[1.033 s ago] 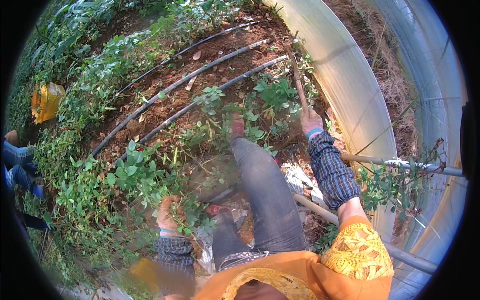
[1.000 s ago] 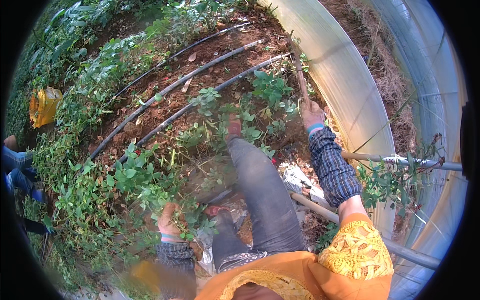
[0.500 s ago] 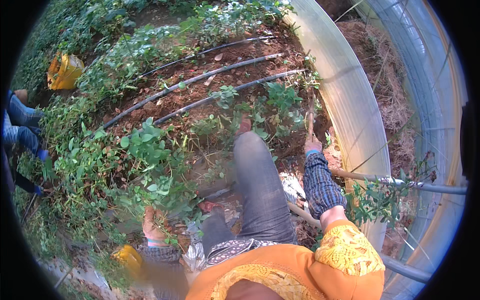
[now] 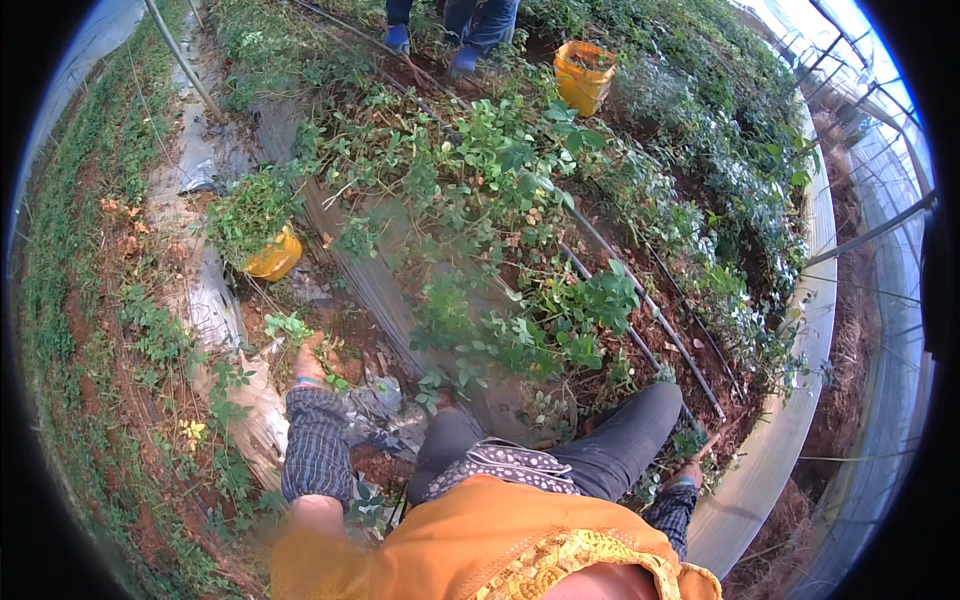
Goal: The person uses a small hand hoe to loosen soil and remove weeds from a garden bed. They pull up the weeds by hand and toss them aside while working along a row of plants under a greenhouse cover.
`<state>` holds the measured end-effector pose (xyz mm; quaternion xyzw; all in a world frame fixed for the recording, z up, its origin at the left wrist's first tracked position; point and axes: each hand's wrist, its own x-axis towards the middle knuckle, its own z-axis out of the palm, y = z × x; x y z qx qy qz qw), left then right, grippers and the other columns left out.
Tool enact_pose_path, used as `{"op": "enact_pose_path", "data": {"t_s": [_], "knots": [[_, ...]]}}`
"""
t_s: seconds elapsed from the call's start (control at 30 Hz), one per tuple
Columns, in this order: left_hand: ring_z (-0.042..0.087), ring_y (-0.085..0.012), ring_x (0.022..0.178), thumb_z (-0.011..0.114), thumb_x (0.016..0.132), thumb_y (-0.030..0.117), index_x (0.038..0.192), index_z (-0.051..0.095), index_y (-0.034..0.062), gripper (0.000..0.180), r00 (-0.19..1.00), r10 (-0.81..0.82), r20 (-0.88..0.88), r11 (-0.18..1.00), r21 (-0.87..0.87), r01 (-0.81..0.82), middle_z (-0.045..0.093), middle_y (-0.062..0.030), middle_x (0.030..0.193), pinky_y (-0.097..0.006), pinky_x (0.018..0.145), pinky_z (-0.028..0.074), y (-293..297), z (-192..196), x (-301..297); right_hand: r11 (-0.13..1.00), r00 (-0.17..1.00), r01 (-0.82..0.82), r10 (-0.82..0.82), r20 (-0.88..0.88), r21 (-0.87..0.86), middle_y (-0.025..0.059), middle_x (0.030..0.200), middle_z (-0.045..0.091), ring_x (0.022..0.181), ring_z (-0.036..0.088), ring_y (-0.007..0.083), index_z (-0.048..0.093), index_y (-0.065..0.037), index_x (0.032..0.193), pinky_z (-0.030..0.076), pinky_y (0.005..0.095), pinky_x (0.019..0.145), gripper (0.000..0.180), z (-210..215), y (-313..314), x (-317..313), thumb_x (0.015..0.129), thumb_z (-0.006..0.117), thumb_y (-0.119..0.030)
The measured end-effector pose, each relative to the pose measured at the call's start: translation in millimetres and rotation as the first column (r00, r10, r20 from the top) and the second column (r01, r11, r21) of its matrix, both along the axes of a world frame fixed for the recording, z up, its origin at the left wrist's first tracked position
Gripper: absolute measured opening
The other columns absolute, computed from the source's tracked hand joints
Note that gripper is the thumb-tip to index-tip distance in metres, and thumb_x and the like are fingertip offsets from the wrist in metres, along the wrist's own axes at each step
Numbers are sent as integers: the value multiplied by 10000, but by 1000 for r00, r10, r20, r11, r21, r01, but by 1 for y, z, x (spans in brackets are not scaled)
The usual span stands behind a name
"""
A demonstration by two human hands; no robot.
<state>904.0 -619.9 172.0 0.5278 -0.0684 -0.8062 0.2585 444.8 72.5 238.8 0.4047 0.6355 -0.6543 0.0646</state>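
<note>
My left hand (image 4: 309, 358) is out at the left, just below a yellow bucket (image 4: 274, 256) heaped with pulled green plants. Its fingers are closed on leafy green stems (image 4: 289, 326), whose leaves stick out above and beside the hand. Low on the right, my right hand (image 4: 686, 473) grips a thin wooden stick (image 4: 712, 441) that points up toward the plastic wall; its far end is lost among soil and leaves. Checked sleeve covers reach down both forearms.
Black drip pipes (image 4: 640, 290) run along the bed of leafy plants (image 4: 480, 170). A second yellow bucket (image 4: 584, 78) stands at the far side, near a co-worker's legs (image 4: 480, 25) and blue-gloved hand. Plastic sheeting (image 4: 815, 330) borders the right; a pole (image 4: 185, 62) slants at the far left.
The view has swung left, bringing the plant-filled bucket fully into sight. My left hand has left the bed's foliage for the bucket side with greens in it. The right hand keeps the stick.
</note>
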Motion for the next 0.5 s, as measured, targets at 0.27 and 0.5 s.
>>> {"op": "enact_pose_path", "data": {"t_s": [0.27,0.5], "knots": [[579,-206,608,480,898,335,835,614,114,266,874,462,149,887,-59,-458,611,-80,736,-375,532,490,75,-92,199,974,968,-171,194,-158,149,-40,596,470,439,387,93,538,-148,817,307,246,380,292,79,-124,-12,914,584,-420],[613,-246,781,477,910,366,1060,609,51,373,896,360,261,903,143,-405,645,-84,934,-458,734,525,49,-210,277,976,980,-169,181,-78,138,-23,611,486,441,414,95,564,-138,966,343,246,380,309,102,-137,19,883,621,-431]]}}
